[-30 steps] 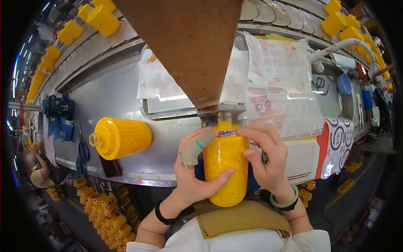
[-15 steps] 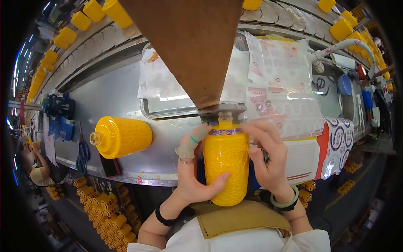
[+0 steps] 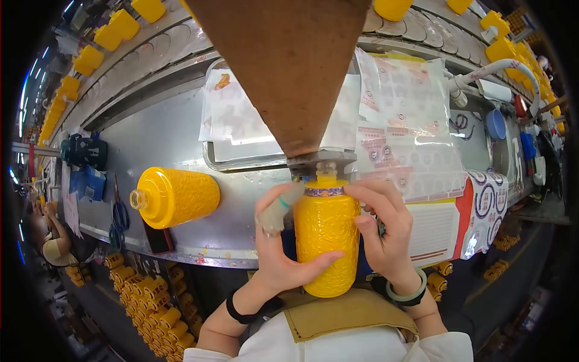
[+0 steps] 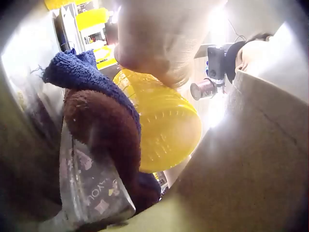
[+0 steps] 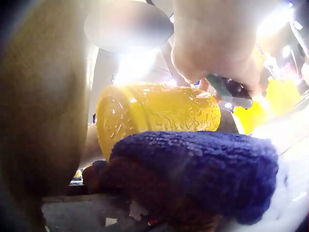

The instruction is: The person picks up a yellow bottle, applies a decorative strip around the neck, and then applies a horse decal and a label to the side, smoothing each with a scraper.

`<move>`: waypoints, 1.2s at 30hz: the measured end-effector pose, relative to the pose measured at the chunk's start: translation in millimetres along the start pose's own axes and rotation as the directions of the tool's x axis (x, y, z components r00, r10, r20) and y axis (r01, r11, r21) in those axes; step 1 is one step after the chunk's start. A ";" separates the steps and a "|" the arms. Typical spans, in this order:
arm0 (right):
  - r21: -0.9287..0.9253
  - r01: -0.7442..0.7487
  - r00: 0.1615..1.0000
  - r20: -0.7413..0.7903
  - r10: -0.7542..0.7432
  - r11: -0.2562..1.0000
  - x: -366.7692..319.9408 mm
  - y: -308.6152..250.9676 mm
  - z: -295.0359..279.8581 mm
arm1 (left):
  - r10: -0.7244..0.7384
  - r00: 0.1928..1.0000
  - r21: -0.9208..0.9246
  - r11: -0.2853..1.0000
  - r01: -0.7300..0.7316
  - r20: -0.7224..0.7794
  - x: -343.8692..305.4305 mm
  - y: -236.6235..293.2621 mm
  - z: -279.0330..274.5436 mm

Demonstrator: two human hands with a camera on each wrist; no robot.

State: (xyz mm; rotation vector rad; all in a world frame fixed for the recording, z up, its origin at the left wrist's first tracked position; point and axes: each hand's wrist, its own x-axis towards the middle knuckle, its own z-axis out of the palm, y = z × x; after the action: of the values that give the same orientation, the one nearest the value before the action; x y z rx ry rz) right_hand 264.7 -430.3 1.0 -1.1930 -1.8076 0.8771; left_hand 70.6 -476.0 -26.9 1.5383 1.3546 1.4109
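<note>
A yellow embossed bottle point(image 3: 327, 247) with a clear glass neck lies propped toward my waist, its neck near a brown post. A purple patterned band label point(image 3: 325, 192) curves round its shoulder. My left hand point(image 3: 278, 244) holds the bottle's left side, thumb across the body. Its covered index finger point(image 3: 282, 208), with a green ring on it, reaches the label's left end. At the label's right end, my right hand point(image 3: 386, 226) touches with the index fingertip. Its other fingers curl round a small dark object with green on it point(image 5: 236, 92), mostly hidden. Dark blue towelling point(image 5: 203, 169) lies beneath the bottle.
A second yellow bottle point(image 3: 181, 198) lies on the metal table, left. Scissors point(image 3: 119, 217) and a phone point(image 3: 158, 237) are beyond it. Label sheets point(image 3: 410, 157) spread to the right. The brown post point(image 3: 283, 66) stands close ahead; a conveyor point(image 3: 416, 27) carries yellow bottles behind.
The left index finger drew away from the label toward the left, uncovering the band, then came back to its left end. The right hand barely moved. Bottles on the conveyor shifted.
</note>
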 end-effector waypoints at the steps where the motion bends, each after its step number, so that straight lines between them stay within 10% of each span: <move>1: 0.000 -0.001 1.000 -0.001 0.001 1.000 0.3 -1.6 0.1 | 0.000 1.000 -0.001 1.000 0.000 0.001 1.6 -1.6 -1.0; 13: 0.073 -0.067 0.998 -0.015 0.068 0.995 -3.8 0.8 -0.9 | 0.099 0.963 0.366 0.911 -0.189 0.251 30.9 24.9 5.7; 18: 0.004 -0.014 1.000 -0.006 0.014 1.000 1.5 -1.0 -1.1 | -0.021 0.999 0.002 1.000 0.021 -0.031 13.2 10.1 9.1; 36: 0.042 -0.080 0.993 0.092 0.076 0.996 -21.4 7.3 -21.6 | -0.003 0.991 -0.074 0.997 0.013 0.135 18.7 -11.6 -11.5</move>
State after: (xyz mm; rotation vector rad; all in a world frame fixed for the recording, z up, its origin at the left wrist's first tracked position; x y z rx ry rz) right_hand 292.1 -445.4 -0.5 -1.2191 -1.8127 1.0263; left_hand 54.6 -457.2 -29.6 1.5483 1.2128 1.3123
